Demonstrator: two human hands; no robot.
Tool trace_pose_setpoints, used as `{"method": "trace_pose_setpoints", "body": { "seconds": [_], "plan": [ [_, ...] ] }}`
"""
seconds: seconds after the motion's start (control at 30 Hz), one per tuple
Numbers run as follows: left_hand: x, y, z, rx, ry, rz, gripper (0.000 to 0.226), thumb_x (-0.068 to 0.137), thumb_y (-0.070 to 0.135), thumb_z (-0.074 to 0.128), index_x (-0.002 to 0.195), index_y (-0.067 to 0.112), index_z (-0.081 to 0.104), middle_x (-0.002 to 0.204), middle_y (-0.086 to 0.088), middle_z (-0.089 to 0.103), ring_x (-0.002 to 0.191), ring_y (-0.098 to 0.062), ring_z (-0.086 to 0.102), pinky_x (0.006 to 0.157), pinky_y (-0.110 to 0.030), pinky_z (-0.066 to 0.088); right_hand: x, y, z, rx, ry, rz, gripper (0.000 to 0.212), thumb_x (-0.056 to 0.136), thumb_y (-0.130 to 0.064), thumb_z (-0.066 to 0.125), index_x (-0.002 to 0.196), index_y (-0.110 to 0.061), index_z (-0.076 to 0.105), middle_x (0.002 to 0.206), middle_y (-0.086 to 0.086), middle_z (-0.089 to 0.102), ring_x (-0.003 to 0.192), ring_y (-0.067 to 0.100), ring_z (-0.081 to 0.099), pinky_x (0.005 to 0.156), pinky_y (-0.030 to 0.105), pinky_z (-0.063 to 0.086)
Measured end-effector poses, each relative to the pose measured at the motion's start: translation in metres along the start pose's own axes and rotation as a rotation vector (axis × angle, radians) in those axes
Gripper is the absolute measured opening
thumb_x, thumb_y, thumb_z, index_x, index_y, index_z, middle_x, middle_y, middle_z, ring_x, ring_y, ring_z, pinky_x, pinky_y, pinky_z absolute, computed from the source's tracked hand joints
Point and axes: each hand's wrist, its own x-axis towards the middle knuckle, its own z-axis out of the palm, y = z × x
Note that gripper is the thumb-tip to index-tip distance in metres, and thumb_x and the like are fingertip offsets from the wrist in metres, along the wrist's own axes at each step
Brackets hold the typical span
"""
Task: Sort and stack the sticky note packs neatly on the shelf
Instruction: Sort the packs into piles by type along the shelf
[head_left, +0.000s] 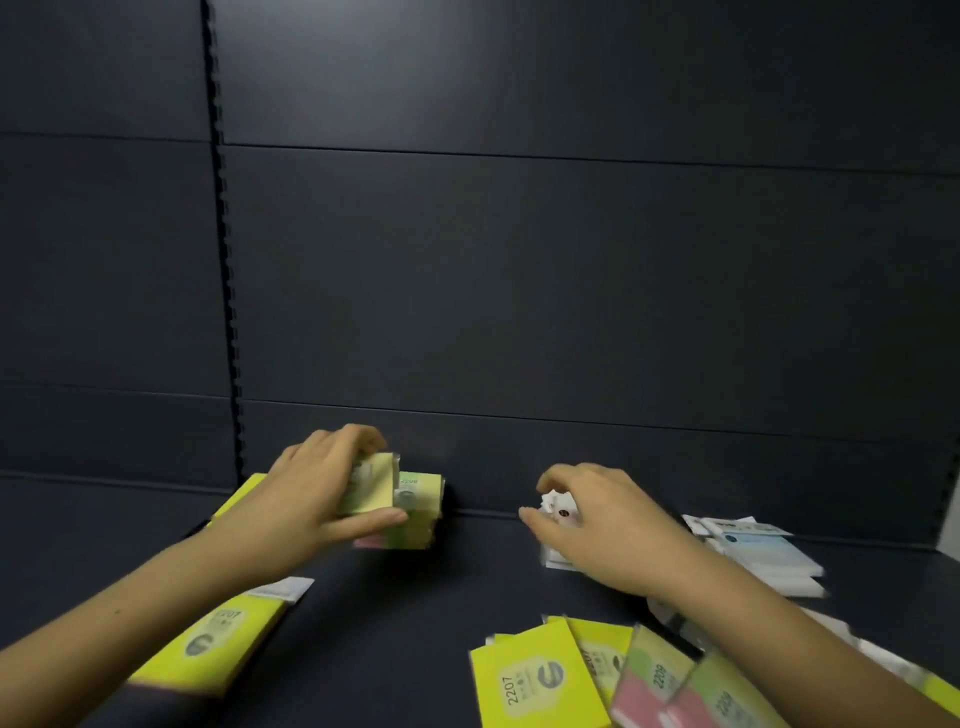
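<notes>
Dark shelf (405, 613) with dark back panel (519, 286); slotted upright strip (223, 260) at left.

Near left: bright yellow pack (218, 644) marked 2207, lying flat, partly under the left forearm.

Back left: flat yellow pack (244, 491) beside a short stack of packs (421, 512), yellow-green on top, pink at the bottom edge, standing against the back panel.

Left hand (317, 499): fingers clamped on a pale yellow pack (369, 483), thumb below, held tilted just above the stack; blurred.

Right hand (602, 525): fingers curled together around a small white item (558, 506); what it is cannot be told.

Near centre-right: fanned yellow packs (535, 680), the nearest marked 2207, overlapped by pink-and-green packs (654, 691) marked 2209.

Back right: white and pale blue packs (763, 551), loosely piled.
</notes>
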Motion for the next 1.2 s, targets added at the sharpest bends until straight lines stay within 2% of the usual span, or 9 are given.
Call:
{"method": "trace_pose_setpoints", "body": {
  "seconds": [0.17,0.27,0.4,0.47,0.67,0.83,0.93,1.03,1.2],
  "plan": [
    [-0.014,0.008,0.011,0.031,-0.033,-0.034,0.07,0.067,0.086,0.037,0.12,0.04,0.03,0.11,0.024,0.037,0.098,0.001,0.032,0.083,-0.019,0.03,-0.011,-0.001,0.012,0.018,0.035,-0.075,0.039,0.088,-0.058,0.05,0.111,-0.028,0.058,0.107,-0.009,0.058,0.106,0.011,0.054,0.092,0.031,0.045],
    [-0.021,0.007,0.014,0.014,-0.039,-0.053,0.065,0.071,0.077,0.044,0.121,0.038,0.031,0.11,0.025,0.035,0.098,0.003,0.03,0.083,-0.019,0.03,-0.013,-0.006,0.02,0.018,0.029,-0.083,0.037,0.089,-0.057,0.05,0.111,-0.029,0.058,0.104,-0.01,0.056,0.107,0.01,0.052,0.091,0.028,0.044],
    [-0.022,-0.01,0.012,0.028,-0.024,0.007,0.065,0.071,0.081,0.038,0.119,0.038,0.032,0.112,0.022,0.039,0.098,0.001,0.031,0.082,-0.02,0.029,-0.011,-0.02,0.027,-0.015,0.015,-0.075,0.037,0.09,-0.057,0.049,0.115,-0.031,0.056,0.109,-0.011,0.055,0.109,0.01,0.049,0.088,0.023,0.04],
    [-0.016,-0.019,0.006,0.018,-0.03,0.023,0.066,0.072,0.079,0.04,0.122,0.036,0.035,0.113,0.022,0.038,0.1,0.0,0.032,0.084,-0.021,0.029,-0.009,-0.028,0.026,-0.021,0.026,-0.064,0.034,0.09,-0.057,0.048,0.112,-0.032,0.055,0.102,-0.014,0.052,0.104,0.008,0.048,0.086,0.022,0.039],
    [0.017,-0.044,-0.006,-0.023,-0.065,0.137,0.061,0.077,0.076,0.039,0.122,0.034,0.038,0.124,0.016,0.044,0.111,-0.006,0.037,0.096,-0.028,0.035,-0.004,-0.05,0.017,-0.06,0.085,0.039,0.036,0.087,-0.062,0.048,0.111,-0.036,0.055,0.104,-0.017,0.055,0.106,0.007,0.051,0.094,0.031,0.045],
    [0.05,-0.046,0.01,0.016,-0.118,0.206,0.066,0.076,0.08,0.03,0.123,0.034,0.04,0.127,0.012,0.045,0.116,-0.011,0.04,0.1,-0.034,0.038,-0.011,-0.056,0.015,-0.077,0.098,0.076,0.019,0.089,-0.054,0.052,0.091,-0.036,0.048,0.093,-0.015,0.053,0.09,0.003,0.045,0.077,0.02,0.034],
    [0.063,-0.042,0.028,0.049,-0.15,0.226,0.069,0.075,0.08,0.028,0.123,0.032,0.041,0.127,0.009,0.046,0.116,-0.014,0.041,0.1,-0.035,0.038,-0.02,-0.051,0.016,-0.088,0.078,0.118,0.023,0.089,-0.054,0.052,0.097,-0.033,0.055,0.098,-0.015,0.055,0.096,0.008,0.05,0.077,0.021,0.035],
    [0.073,-0.04,0.047,0.104,-0.196,0.212,0.068,0.076,0.08,0.028,0.121,0.031,0.041,0.127,0.006,0.047,0.114,-0.016,0.042,0.099,-0.036,0.039,-0.031,-0.043,0.015,-0.081,0.053,0.151,0.03,0.089,-0.054,0.051,0.108,-0.031,0.058,0.109,-0.012,0.058,0.105,0.009,0.051,0.086,0.024,0.041],
    [0.084,-0.046,0.073,0.164,-0.286,0.162,0.067,0.077,0.078,0.027,0.121,0.03,0.041,0.126,0.004,0.049,0.116,-0.018,0.043,0.098,-0.037,0.038,-0.042,-0.03,0.015,-0.053,0.028,0.171,0.026,0.089,-0.054,0.051,0.106,-0.035,0.056,0.108,-0.016,0.055,0.105,0.007,0.048,0.085,0.023,0.038]
  ]
}}
